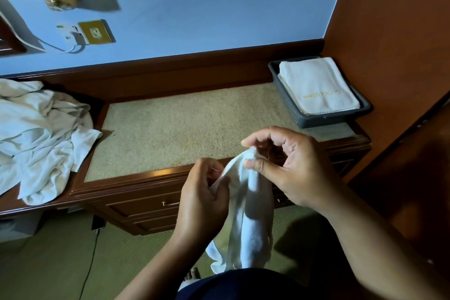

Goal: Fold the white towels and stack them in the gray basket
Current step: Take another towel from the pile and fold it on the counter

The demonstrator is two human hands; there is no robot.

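left grip (202,192) and right grip (287,165) tight on one limp white towel (253,226)

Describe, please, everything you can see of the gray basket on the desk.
The gray basket is a rectangular, plastic-looking tray with perforated walls. It sits flat at the far right corner of the desk top, close to the wooden side panel. Folded white towels are stacked inside, the top one bearing gold lettering.
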